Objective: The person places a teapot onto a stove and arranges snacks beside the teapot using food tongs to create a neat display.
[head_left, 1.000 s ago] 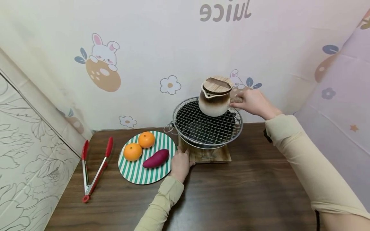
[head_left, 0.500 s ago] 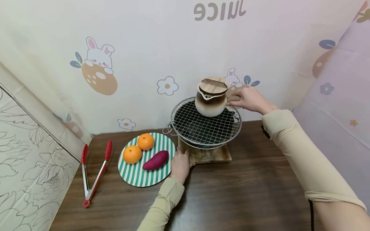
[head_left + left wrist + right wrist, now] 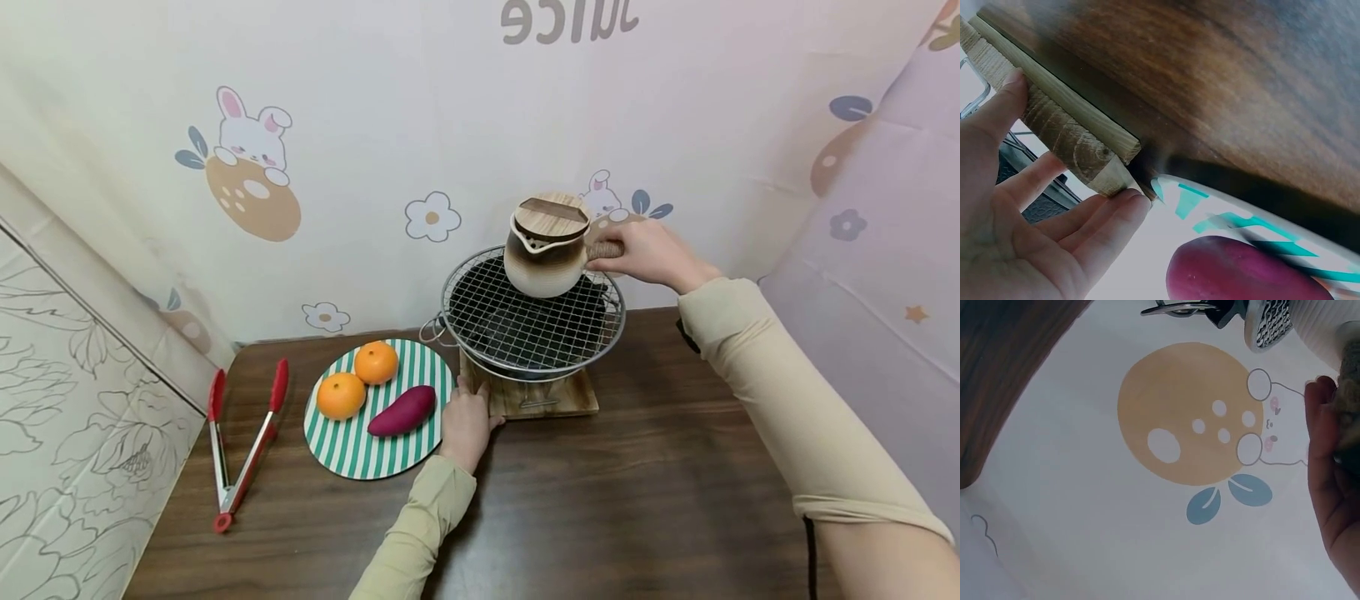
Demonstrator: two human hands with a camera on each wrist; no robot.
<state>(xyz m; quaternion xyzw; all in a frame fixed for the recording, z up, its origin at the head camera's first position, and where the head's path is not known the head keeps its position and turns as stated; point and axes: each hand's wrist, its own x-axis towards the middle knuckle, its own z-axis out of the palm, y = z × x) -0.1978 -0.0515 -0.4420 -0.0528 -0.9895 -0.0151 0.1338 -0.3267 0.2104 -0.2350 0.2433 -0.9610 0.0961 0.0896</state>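
Note:
In the head view my right hand [image 3: 656, 252] grips the twine-wrapped side handle [image 3: 604, 249] of a small ceramic teapot [image 3: 544, 268]. The teapot is brown above and cream below, with a wooden lid [image 3: 552, 218] on top. It sits upright over the back of a round wire grill rack [image 3: 525, 333]. My left hand [image 3: 467, 421] holds the front left corner of the wooden board [image 3: 577, 398] under the grill. In the left wrist view the thumb and fingers bracket that board's edge [image 3: 1063, 134]. At the right wrist view's edge, my fingers wrap the handle.
Left of the grill lies a green-and-white striped round mat [image 3: 337, 454] bearing two oranges [image 3: 341, 396] and a purple sweet potato [image 3: 402, 411]. Spread red-tipped tongs [image 3: 243, 475] lie at the far left of the dark wooden table [image 3: 600, 508]. A patterned cloth wall [image 3: 360, 125] stands close behind.
The head view has shifted slightly. Both hands keep their holds, and the teapot stays over the grill, a touch further left than a second ago.

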